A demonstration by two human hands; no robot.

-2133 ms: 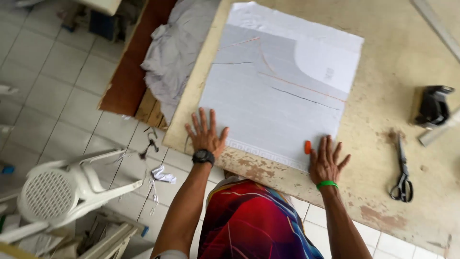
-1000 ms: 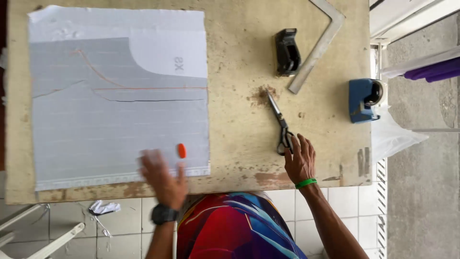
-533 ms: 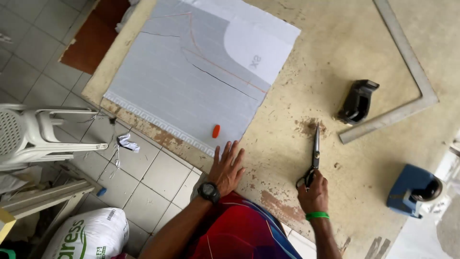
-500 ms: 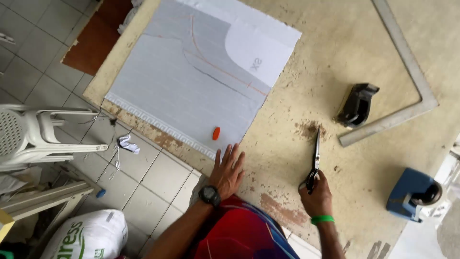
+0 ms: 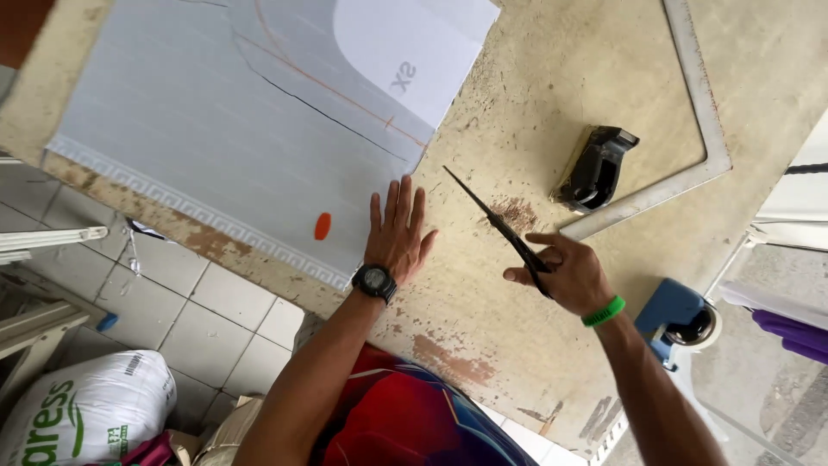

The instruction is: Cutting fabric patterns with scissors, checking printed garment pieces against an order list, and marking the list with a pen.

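A grey fabric sheet (image 5: pixel 216 129) with drawn pattern lines and a patterned border lies flat on the worn beige table (image 5: pixel 535 95). A white paper pattern piece (image 5: pixel 414 43) rests on its far corner. My left hand (image 5: pixel 398 231), with a black watch on the wrist, presses flat on the fabric's near right corner, fingers spread. My right hand (image 5: pixel 565 272), with a green wristband, grips black scissors (image 5: pixel 496 226) lifted off the table, blades pointing toward the fabric's right edge. A small orange chalk piece (image 5: pixel 322 226) lies on the fabric left of my left hand.
A black tape dispenser-like tool (image 5: pixel 595 168) and a metal L-square (image 5: pixel 699 112) lie on the table to the right. A blue device (image 5: pixel 681 319) sits at the table's right edge. Below the table edge are floor tiles, a white sack (image 5: pixel 82 414) and a plastic chair (image 5: pixel 34 250).
My right hand has picked the scissors up off the table and brought them toward the fabric. My left hand has moved onto the fabric's corner.
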